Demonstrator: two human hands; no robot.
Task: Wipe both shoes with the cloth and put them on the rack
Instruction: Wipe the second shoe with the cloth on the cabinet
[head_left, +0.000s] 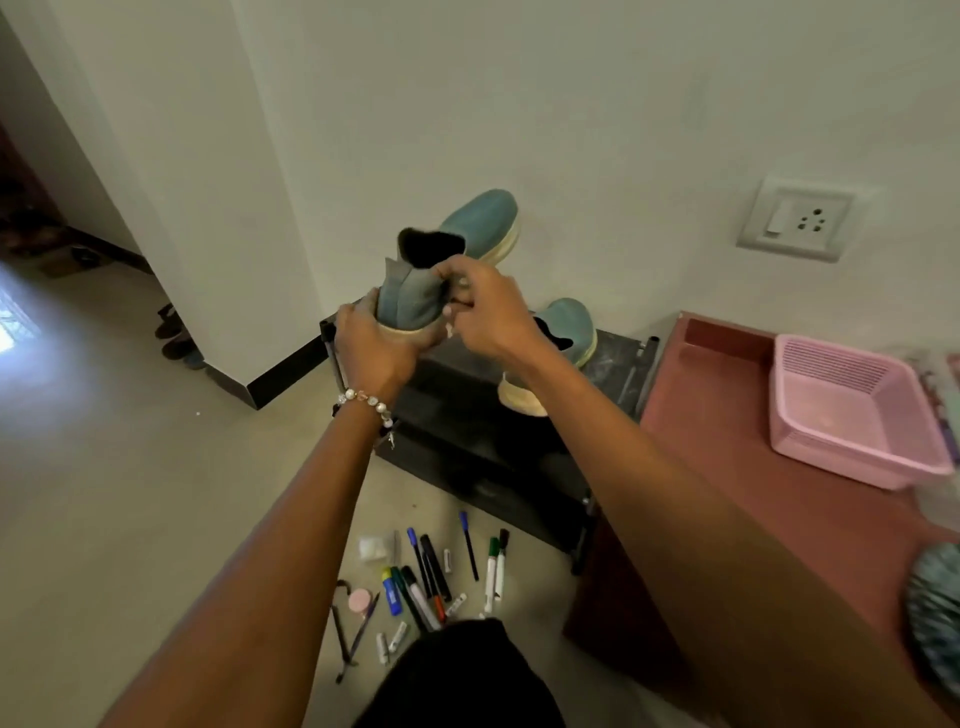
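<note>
I hold a teal slip-on shoe (470, 228) with a cream sole up in front of the wall, toe pointing away. My left hand (371, 343) grips its heel and sole from below. My right hand (480, 306) has its fingers curled against the shoe's right side, pinching a small pale cloth (450, 328) of which only a scrap shows. The second teal shoe (569, 325) lies on the top shelf of the black shoe rack (457, 410), partly hidden behind my right forearm.
Several pens, markers and small items (431, 577) are scattered on the floor in front of the rack. A red-brown table (727, 441) stands at the right with a pink basket (852, 410) on it. A wall socket (797, 218) sits above it.
</note>
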